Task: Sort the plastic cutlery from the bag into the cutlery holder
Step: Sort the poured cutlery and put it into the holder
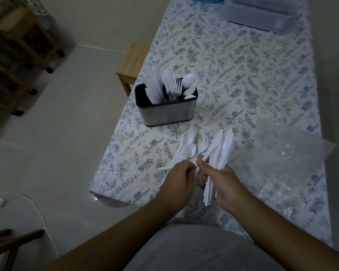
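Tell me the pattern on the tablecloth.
Head view: the tablecloth is pale with a blue-green leaf and flower print.

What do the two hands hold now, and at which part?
The right hand grips a bundle of white knives by the handles. The left hand holds mixed spoons and forks at their handle ends.

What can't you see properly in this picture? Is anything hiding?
All in the head view:
- Handles of the white plastic knives, forks and spoons: hidden inside the black-and-steel cutlery holder.
- Left hand: its fingers curl underneath, so exactly what it pinches is unclear.
- White cutlery bundle in the right hand: pieces overlap, too many to count.
- Clear plastic bag: crumpled and shiny, contents unclear.
- Translucent plastic box: cut off by the top edge.
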Demonstrator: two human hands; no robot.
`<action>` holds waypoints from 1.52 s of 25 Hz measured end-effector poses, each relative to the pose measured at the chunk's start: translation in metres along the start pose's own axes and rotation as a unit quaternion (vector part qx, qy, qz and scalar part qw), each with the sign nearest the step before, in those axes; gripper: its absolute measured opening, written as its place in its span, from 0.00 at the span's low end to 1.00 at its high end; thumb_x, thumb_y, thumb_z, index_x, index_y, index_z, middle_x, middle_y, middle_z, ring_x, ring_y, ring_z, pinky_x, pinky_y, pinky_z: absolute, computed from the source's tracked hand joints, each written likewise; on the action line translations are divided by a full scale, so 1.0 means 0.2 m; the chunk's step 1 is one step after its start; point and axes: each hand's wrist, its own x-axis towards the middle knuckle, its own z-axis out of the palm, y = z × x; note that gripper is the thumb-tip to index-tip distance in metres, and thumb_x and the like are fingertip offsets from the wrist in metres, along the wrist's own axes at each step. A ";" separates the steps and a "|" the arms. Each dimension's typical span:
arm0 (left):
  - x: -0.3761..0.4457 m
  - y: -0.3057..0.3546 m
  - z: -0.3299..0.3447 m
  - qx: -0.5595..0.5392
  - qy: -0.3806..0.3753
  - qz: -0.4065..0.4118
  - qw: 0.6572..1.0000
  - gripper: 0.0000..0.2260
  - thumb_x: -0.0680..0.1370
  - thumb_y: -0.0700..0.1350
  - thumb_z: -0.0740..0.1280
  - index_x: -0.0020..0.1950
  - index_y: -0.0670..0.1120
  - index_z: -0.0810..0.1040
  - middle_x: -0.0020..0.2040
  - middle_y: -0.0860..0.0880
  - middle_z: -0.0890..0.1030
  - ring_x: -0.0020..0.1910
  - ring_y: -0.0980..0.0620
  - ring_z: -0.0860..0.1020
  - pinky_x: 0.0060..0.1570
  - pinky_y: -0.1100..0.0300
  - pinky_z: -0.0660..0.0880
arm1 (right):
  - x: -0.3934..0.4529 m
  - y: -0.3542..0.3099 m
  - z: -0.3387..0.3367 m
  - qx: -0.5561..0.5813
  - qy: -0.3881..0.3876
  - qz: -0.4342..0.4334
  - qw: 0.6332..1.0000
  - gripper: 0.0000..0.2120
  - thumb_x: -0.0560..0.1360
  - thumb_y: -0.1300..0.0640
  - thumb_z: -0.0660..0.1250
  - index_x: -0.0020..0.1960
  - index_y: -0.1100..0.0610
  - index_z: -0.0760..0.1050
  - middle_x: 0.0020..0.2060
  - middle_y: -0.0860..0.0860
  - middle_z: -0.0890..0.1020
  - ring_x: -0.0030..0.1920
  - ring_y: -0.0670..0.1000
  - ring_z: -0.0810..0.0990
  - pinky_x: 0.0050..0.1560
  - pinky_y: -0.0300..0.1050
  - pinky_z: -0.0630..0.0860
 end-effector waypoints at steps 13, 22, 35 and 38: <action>0.26 -0.24 -0.20 0.099 0.103 -0.187 0.972 0.04 0.82 0.40 0.63 0.49 0.44 0.77 0.42 0.48 0.79 0.41 0.50 0.78 0.33 0.65 0.67 | -0.01 0.00 -0.07 0.025 0.007 0.023 0.999 0.12 0.76 0.53 0.74 0.44 0.63 0.81 0.34 0.56 0.83 0.37 0.55 0.83 0.46 0.55 0.82; 0.21 -0.18 -0.14 0.215 0.111 -0.070 0.968 0.16 0.78 0.46 0.69 0.65 0.48 0.73 0.61 0.47 0.75 0.57 0.50 0.75 0.56 0.52 0.78 | -0.01 -0.02 -0.07 0.010 0.027 0.019 0.999 0.11 0.75 0.53 0.75 0.44 0.60 0.77 0.28 0.52 0.74 0.27 0.50 0.69 0.28 0.44 0.69; 0.22 0.17 0.00 -0.533 0.150 -0.454 0.698 0.15 0.84 0.50 0.59 0.53 0.41 0.79 0.42 0.45 0.81 0.39 0.49 0.78 0.41 0.58 0.75 | -0.02 -0.29 0.04 0.152 0.094 -0.175 0.968 0.06 0.76 0.58 0.72 0.52 0.58 0.79 0.37 0.50 0.84 0.38 0.49 0.84 0.47 0.48 0.83; 0.21 0.34 0.05 -0.649 0.066 -0.433 0.622 0.22 0.84 0.56 0.54 0.58 0.41 0.81 0.49 0.43 0.85 0.47 0.46 0.83 0.50 0.55 0.78 | -0.06 -0.22 0.16 0.053 0.065 -0.158 0.984 0.05 0.76 0.57 0.73 0.49 0.58 0.80 0.36 0.51 0.86 0.38 0.50 0.86 0.45 0.49 0.84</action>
